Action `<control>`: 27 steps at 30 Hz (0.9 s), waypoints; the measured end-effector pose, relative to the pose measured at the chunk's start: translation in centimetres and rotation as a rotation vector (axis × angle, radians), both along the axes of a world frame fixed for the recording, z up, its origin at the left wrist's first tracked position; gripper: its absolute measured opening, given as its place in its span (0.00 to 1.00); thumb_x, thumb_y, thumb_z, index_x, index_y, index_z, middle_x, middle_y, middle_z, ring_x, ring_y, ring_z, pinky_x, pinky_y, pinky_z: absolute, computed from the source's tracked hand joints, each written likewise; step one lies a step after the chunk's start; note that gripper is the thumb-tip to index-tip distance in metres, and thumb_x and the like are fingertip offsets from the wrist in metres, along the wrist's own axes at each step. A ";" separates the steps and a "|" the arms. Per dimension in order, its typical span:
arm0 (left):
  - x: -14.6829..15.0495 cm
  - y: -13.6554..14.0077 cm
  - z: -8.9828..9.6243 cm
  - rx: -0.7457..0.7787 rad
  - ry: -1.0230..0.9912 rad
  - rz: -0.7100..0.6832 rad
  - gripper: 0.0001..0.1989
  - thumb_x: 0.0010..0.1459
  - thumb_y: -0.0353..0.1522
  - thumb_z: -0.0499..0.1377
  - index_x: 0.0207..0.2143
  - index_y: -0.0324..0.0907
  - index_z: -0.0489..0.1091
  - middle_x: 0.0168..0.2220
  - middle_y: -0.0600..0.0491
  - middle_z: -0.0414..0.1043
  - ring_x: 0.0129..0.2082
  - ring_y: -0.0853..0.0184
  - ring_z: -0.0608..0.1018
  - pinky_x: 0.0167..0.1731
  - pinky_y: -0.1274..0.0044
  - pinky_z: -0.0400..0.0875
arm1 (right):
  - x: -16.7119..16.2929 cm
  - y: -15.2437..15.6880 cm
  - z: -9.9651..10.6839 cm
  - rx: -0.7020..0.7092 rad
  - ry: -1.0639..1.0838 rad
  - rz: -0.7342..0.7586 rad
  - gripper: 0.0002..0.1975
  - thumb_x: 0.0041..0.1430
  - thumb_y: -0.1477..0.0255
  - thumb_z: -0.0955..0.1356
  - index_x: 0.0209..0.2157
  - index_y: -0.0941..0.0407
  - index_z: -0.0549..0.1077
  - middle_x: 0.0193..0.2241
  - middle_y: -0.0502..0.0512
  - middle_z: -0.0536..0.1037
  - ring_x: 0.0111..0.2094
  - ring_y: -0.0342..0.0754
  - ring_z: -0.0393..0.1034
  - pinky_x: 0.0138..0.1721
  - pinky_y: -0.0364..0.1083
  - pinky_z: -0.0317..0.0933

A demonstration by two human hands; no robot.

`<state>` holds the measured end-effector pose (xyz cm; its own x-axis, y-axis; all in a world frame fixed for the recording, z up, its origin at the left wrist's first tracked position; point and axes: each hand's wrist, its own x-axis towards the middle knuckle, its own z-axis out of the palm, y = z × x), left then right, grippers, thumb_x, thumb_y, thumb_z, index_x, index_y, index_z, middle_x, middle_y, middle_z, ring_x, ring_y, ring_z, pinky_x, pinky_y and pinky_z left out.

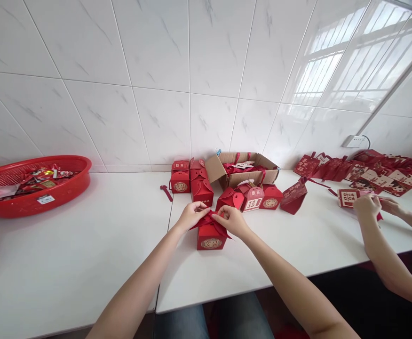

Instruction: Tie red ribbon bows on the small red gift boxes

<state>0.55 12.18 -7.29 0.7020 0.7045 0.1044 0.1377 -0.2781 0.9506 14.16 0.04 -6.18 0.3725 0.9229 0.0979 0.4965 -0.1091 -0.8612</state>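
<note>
A red gift box (211, 239) with a round gold emblem stands upright on the white table right before me. Across its top lies a dark red ribbon (209, 218), partly hidden by my fingers. My left hand (193, 215) pinches the ribbon on the left side of the box top. From the right, my right hand (233, 220) pinches the ribbon as well, fingertips close to the left ones. Just behind stand more small red boxes (202, 190) and a pink-topped box (251, 197). A loose ribbon piece (166, 193) lies to the left of them.
An open cardboard carton (269, 177) holding red ribbons stands against the tiled wall. At far left is a red plastic basket (65, 193) of wrapped sweets. On the right, a co-worker's hands (368, 207) handle a red box, with flat red boxes (396, 181) piled behind.
</note>
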 end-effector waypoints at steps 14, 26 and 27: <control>0.2 -1.3 -0.7 0.286 -0.007 0.172 0.08 0.53 0.35 0.57 0.23 0.42 0.68 0.26 0.53 0.74 0.27 0.66 0.76 0.32 0.75 0.69 | -0.2 0.9 -0.7 -0.156 -0.139 -0.112 0.19 0.45 0.66 0.71 0.21 0.54 0.55 0.18 0.44 0.62 0.21 0.42 0.56 0.25 0.41 0.49; 0.1 -2.0 -1.3 0.359 -0.016 0.220 0.08 0.53 0.34 0.57 0.23 0.42 0.70 0.26 0.52 0.76 0.26 0.66 0.76 0.30 0.75 0.69 | -0.9 0.1 -1.1 -0.132 -0.162 -0.178 0.18 0.46 0.64 0.71 0.21 0.53 0.55 0.18 0.45 0.64 0.21 0.42 0.58 0.23 0.42 0.50; 0.1 -2.0 -1.3 0.363 -0.016 0.214 0.08 0.53 0.34 0.57 0.24 0.42 0.71 0.27 0.52 0.77 0.26 0.66 0.76 0.30 0.75 0.69 | -0.9 0.0 -1.1 -0.128 -0.161 -0.185 0.18 0.46 0.64 0.71 0.21 0.53 0.55 0.18 0.46 0.64 0.21 0.43 0.58 0.23 0.42 0.50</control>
